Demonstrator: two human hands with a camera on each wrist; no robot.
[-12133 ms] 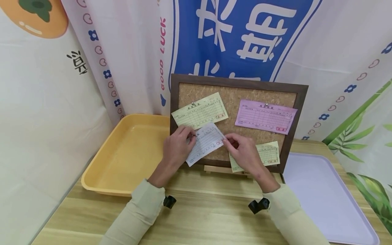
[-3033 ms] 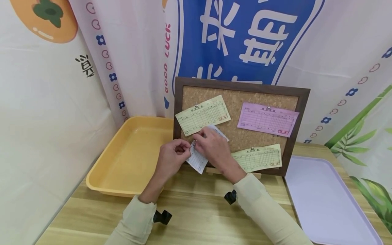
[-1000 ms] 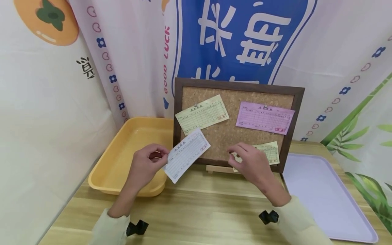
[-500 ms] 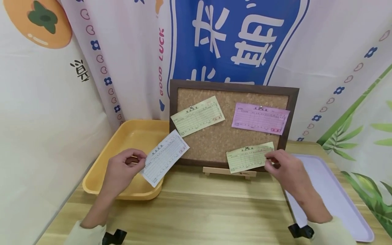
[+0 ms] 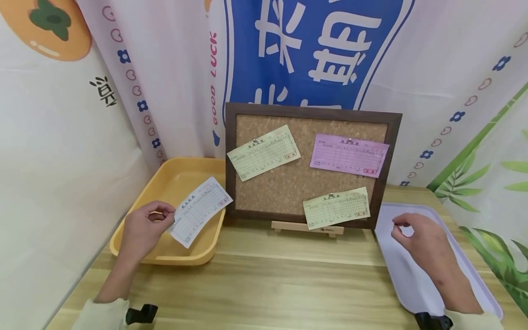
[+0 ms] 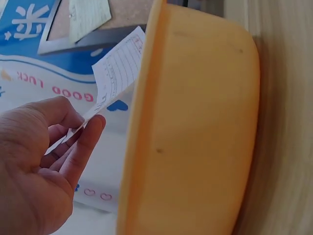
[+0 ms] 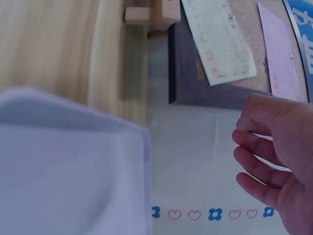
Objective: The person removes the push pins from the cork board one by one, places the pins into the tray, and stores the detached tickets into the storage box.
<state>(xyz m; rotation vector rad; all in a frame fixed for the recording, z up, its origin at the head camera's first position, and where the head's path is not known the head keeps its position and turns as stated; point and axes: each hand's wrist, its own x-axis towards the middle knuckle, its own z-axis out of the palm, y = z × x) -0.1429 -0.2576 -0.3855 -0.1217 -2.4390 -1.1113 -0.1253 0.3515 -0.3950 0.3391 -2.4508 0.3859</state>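
Note:
My left hand (image 5: 144, 231) pinches a white receipt slip (image 5: 202, 211) by its left edge, over the yellow tray (image 5: 165, 254). In the left wrist view the thumb and forefinger meet on the slip (image 6: 117, 63). My right hand (image 5: 425, 240) is above the lavender tray (image 5: 385, 256), thumb and forefinger pressed together. Whatever small thing lies between those fingertips is hidden; a silver pushpin showed there earlier. The framed corkboard (image 5: 268, 197) bears a pale yellow slip (image 5: 264, 153) at upper left, a pink slip (image 5: 348, 156) at upper right and another yellow slip (image 5: 336, 211) below, each pinned.
A small wooden easel (image 5: 288, 226) holds the corkboard up on the wood-grain table (image 5: 280, 284). Behind it hangs a printed curtain (image 5: 181, 82). The yellow tray has raised walls, while the lavender one looks shallow. Black wrist cameras (image 5: 142, 314) sit at both cuffs.
The white slip has come off the corkboard's lower left and moved left over the yellow tray in my left hand. My right hand has drawn away rightward to the lavender tray.

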